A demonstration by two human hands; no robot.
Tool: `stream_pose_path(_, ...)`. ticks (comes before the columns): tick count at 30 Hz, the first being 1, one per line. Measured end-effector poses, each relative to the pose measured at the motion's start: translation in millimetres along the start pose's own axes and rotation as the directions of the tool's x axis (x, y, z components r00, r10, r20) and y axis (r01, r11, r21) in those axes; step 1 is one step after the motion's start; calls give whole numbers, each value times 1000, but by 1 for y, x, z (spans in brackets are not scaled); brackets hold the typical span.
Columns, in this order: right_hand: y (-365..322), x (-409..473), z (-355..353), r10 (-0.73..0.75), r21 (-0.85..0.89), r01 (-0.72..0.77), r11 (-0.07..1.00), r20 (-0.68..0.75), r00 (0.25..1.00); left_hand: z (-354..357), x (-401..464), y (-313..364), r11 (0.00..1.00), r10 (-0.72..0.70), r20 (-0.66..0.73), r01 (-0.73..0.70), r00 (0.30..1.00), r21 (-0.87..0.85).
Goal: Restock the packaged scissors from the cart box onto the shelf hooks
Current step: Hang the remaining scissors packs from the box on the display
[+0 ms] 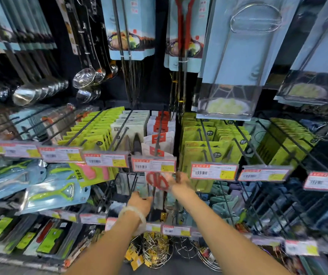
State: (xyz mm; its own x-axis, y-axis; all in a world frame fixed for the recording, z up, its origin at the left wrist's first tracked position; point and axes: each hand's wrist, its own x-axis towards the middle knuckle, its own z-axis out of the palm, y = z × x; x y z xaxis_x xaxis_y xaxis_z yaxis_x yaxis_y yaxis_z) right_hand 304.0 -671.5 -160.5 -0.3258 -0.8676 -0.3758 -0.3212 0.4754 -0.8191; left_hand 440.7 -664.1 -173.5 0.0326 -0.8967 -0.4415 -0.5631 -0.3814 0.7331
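Observation:
Both my arms reach into the shelf display under a row of price tags. My right hand (179,180) grips a pack of red-handled scissors (157,181) just below the middle price tag (153,165), at the front end of a hook (160,133) that carries several white-and-red scissor packs (160,126). My left hand (141,201), with a pale bracelet on its wrist, is lower and to the left, its fingers closed on the bottom of a grey-green pack (142,190). The image is motion-blurred, so the exact grip is unclear. No cart box is in view.
Green carded packs (97,133) hang on hooks to the left, and more green carded packs (204,139) to the right. Ladles (83,78) and long blue-carded utensils (232,56) hang above. Peelers (52,195) lie at left. Wire racks (155,251) sit on the bottom shelf.

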Motion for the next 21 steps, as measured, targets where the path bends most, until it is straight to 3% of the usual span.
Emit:
stream_pose_path(3, 35, -12, -18, 7, -123, -1, 992, 42, 999, 24, -10, -2, 932, -20, 172, -44, 985, 360)
stream_pose_path(6, 76, -31, -43, -4, -334, 26, 942, 66, 998, 60, -28, 6, 744, 30, 288, -214, 957, 633)
stream_pose_path(8, 99, -44, -68, -18, -512, 42, 858, 52, 998, 87, -43, 21, 607, 112, 335, -331, 936, 723)
stream_pose_path(11, 135, -68, -117, -23, -710, 21, 704, 6, 1000, 131, -71, 50, 447, 181, 437, -470, 881, 761)
stream_pose_path(14, 170, -94, -177, -31, -801, -28, 599, -58, 998, 181, -107, 84, 293, 235, 540, -589, 808, 753)
stream_pose_path(21, 255, -171, -330, -5, -761, -257, 596, -323, 946, 322, -222, 154, 124, 379, 709, -792, 594, 598)
